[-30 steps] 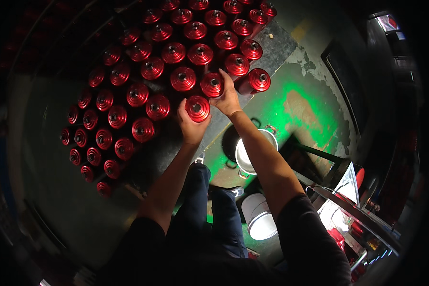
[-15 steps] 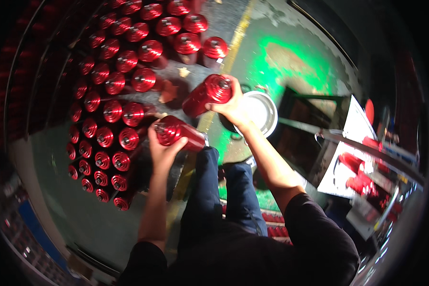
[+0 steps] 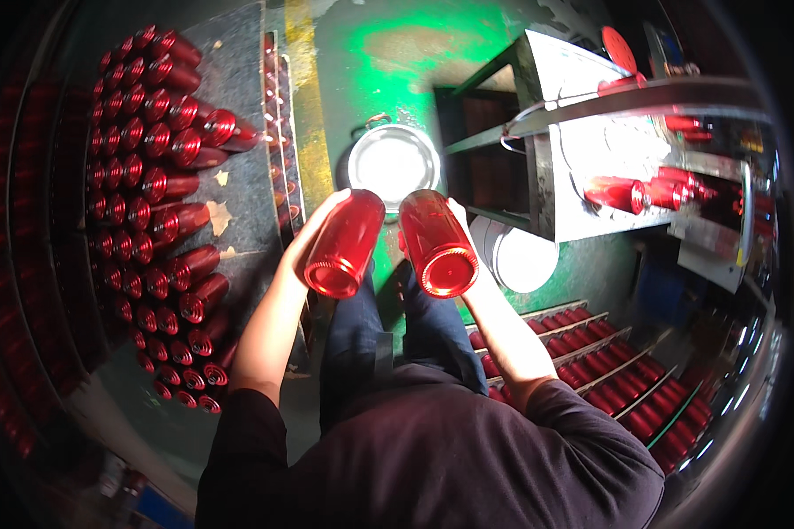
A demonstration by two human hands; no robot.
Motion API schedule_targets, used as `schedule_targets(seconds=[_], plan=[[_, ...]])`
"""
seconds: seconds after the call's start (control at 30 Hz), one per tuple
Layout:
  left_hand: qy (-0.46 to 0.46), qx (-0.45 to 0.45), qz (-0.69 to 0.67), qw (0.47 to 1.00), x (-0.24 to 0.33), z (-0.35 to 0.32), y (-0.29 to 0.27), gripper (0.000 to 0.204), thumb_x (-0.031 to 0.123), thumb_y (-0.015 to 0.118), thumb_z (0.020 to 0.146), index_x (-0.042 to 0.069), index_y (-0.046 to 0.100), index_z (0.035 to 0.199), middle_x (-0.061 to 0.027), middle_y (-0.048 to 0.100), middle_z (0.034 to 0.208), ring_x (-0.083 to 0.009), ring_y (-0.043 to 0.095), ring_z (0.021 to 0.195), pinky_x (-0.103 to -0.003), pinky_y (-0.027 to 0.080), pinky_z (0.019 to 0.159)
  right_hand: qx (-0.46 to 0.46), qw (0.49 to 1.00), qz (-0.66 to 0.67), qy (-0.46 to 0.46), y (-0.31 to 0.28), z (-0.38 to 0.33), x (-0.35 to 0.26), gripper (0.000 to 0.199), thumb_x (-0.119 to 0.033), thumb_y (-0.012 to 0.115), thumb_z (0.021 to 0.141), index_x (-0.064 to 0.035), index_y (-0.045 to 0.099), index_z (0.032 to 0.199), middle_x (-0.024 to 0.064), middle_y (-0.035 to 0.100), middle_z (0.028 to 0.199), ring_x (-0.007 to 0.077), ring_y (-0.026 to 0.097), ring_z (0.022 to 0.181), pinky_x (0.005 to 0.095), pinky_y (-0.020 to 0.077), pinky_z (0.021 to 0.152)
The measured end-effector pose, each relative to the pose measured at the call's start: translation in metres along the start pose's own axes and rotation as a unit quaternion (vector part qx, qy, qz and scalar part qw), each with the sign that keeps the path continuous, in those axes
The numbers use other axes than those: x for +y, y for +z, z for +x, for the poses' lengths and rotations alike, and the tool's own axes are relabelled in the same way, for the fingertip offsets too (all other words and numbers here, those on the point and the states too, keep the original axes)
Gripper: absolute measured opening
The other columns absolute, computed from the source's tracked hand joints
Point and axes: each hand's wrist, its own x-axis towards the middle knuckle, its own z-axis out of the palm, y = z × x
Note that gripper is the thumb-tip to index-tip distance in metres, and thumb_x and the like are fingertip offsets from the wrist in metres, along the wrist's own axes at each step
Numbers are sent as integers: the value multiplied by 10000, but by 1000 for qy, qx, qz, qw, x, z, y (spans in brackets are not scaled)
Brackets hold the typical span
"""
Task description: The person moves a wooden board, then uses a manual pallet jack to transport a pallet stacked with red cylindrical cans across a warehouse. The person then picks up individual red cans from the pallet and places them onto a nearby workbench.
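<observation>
In each hand I hold a glossy red metal bottle, tipped so that its ringed round base faces me. My left hand (image 3: 319,226) is closed around the left side of one red bottle (image 3: 351,231). My right hand (image 3: 460,220) grips the other red bottle (image 3: 435,231) from its right side, with most of the fingers hidden behind it. The two bottles are side by side and slightly apart. Just beyond them stands a round tub (image 3: 393,159) with a bright white inside. The far ends of both bottles overlap its near edge in view.
At left, many similar red bottles (image 3: 154,181) stand in rows on a dark grey board (image 3: 238,97). To the right is a dark-framed bench (image 3: 538,132) with a lit white top and more red bottles. A white drum (image 3: 520,256) sits below it. Racks of red bottles (image 3: 604,361) are at lower right.
Both bottles have moved from beside the standing rows to in front of the tub, now with bases toward me. My view has turned rightward; several bottles in the rows now appear tilted.
</observation>
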Motion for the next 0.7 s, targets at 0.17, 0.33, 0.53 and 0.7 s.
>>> schedule_targets(seconds=[0.17, 0.33, 0.53, 0.7], plan=[[-13, -4, 32, 999, -8, 30, 33, 319, 300, 559, 983, 63, 636, 1182, -101, 697, 1090, -236, 680, 950, -368, 573, 832, 11, 980, -165, -108, -30, -8, 13, 707, -495, 651, 855, 5, 489, 1328, 271, 549, 1268, 454, 544, 1137, 558, 493, 951], [73, -19, 225, 971, -33, 69, 56, 385, 403, 530, 972, 65, 595, 1143, -126, 683, 1022, -295, 679, 827, -453, 603, 700, 13, 988, 145, -46, -42, -25, -5, 539, -392, 649, 868, -8, 524, 1225, 203, 581, 1150, 363, 571, 1021, 484, 511, 885], [0, 24, 189, 982, -52, 78, 100, 424, 447, 577, 928, 55, 611, 1090, -127, 682, 945, -268, 677, 755, -412, 596, 640, 13, 924, 378, -59, -78, -83, -52, 284, -243, 612, 917, -46, 562, 1115, 103, 604, 1022, 233, 595, 895, 370, 529, 793], [141, -16, 295, 945, -90, 98, 159, 458, 330, 710, 856, 28, 565, 1168, -99, 656, 1023, -220, 649, 912, -375, 546, 836, 82, 908, 265, -315, -103, -189, -145, 347, -104, 649, 847, 16, 558, 1159, 152, 656, 1026, 271, 653, 937, 424, 556, 859]])
